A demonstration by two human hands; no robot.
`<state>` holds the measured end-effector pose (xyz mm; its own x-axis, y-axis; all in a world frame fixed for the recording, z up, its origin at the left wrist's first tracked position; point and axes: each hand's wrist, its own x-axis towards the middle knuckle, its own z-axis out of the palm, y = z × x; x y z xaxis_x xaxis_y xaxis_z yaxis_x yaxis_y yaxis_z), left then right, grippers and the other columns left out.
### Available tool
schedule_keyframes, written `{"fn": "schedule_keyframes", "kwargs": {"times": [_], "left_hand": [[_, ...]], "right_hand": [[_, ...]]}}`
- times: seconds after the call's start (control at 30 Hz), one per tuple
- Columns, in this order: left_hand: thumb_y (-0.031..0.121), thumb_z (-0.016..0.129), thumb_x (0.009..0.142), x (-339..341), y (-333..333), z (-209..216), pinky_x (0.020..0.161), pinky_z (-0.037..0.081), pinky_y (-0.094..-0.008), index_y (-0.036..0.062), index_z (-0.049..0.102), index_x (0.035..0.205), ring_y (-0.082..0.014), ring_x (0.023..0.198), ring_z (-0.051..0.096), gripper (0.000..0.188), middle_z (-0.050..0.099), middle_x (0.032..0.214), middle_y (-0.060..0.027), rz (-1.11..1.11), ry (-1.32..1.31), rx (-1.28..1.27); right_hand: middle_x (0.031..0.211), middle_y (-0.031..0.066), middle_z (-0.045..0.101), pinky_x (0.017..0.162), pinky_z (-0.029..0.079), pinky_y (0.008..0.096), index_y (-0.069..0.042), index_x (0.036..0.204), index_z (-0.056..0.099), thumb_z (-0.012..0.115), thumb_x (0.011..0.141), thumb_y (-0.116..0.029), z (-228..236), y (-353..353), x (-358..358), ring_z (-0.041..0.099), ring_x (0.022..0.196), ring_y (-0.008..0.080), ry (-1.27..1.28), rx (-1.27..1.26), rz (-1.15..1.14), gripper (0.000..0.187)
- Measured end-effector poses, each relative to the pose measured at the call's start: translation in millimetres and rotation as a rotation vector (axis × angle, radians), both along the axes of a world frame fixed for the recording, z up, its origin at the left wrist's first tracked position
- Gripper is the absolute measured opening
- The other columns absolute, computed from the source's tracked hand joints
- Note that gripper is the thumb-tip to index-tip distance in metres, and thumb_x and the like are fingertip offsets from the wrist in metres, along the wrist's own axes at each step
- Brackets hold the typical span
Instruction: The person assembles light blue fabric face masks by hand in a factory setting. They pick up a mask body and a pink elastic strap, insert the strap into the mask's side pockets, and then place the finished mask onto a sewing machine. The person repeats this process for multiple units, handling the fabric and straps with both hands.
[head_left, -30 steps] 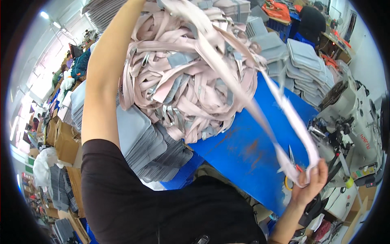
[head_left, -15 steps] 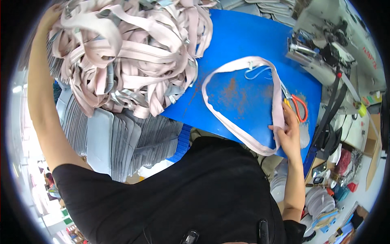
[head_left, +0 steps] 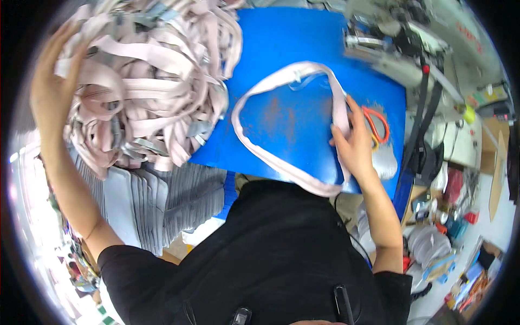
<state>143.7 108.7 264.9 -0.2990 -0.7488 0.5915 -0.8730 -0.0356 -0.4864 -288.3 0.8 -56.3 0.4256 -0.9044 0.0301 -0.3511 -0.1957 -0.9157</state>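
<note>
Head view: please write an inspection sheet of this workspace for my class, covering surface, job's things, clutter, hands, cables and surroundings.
Surface: blue table with brownish marks.
Job's things: pink loop on the table; heap of pink strips at left.
Clutter: scissors, red and yellow handles, right of the loop.
Hands: left hand open at the heap, contact unclear; right hand touching the loop's right side.
Cables: thin black cord past the table's near edge.
Surroundings: sewing machine at right; stacked grey pieces nearer the person than the heap.

The blue surface (head_left: 292, 38) carries a heap of pink strips (head_left: 157, 86) at its left, a pink loop (head_left: 339, 108) across its middle, and scissors (head_left: 386, 130) just right of the loop. Brown stains (head_left: 283, 116) mark it inside the loop.
</note>
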Motion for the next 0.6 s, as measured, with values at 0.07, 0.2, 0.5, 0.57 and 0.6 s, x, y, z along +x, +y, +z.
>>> {"fn": "schedule_keyframes", "kwargs": {"times": [0.07,0.2,0.5,0.57,0.6], "left_hand": [[0.031,0.075,0.089,-7,26,-5,0.103,0.051,-0.0455,0.0082,0.075,0.117,-0.0298,0.114,0.069,0.037,0.073,0.119,-0.0162,0.115,0.030,-0.058],[0.019,0.073,0.088,22,-14,18,0.102,0.051,-0.0423,0.0095,0.075,0.110,-0.0318,0.118,0.065,0.025,0.071,0.127,-0.0122,0.170,0.136,-0.124],[0.020,0.069,0.087,255,85,167,0.094,0.055,-0.0510,0.0060,0.073,0.110,-0.0394,0.110,0.068,0.028,0.071,0.121,-0.0217,0.910,0.135,-0.685],[0.022,0.070,0.087,327,113,188,0.091,0.056,-0.0510,0.0057,0.075,0.104,-0.0394,0.104,0.070,0.024,0.073,0.109,-0.0216,1.073,0.170,-0.432],[0.022,0.070,0.087,346,119,194,0.090,0.056,-0.0511,0.0055,0.076,0.101,-0.0395,0.102,0.071,0.023,0.074,0.103,-0.0216,1.149,0.184,-0.303]], "right_hand": [[0.150,0.0256,0.053,0.116,0.040,0.0431,-0.003,0.155,0.042,0.057,0.083,0.003,-9,-7,5,0.050,0.141,0.0397,0.067,-0.311,0.075,0.074],[0.149,0.0217,0.052,0.074,0.054,0.0305,0.001,0.147,0.053,0.048,0.082,0.011,-29,-14,-40,0.065,0.097,0.0213,0.011,-0.106,-0.084,0.067],[0.121,0.0117,0.071,0.060,0.053,0.0213,0.001,0.143,0.058,0.061,0.094,0.001,2,-11,-23,0.068,0.079,0.0099,-0.457,0.502,-0.047,0.049],[0.116,0.0095,0.071,0.056,0.054,0.0194,0.001,0.143,0.058,0.062,0.094,0.000,6,-7,-15,0.068,0.081,0.0078,-0.580,0.502,-0.023,0.049],[0.116,0.0098,0.071,0.055,0.054,0.0193,0.001,0.143,0.058,0.062,0.094,0.000,24,2,-2,0.068,0.081,0.0080,-0.635,0.511,-0.017,0.049]]}}
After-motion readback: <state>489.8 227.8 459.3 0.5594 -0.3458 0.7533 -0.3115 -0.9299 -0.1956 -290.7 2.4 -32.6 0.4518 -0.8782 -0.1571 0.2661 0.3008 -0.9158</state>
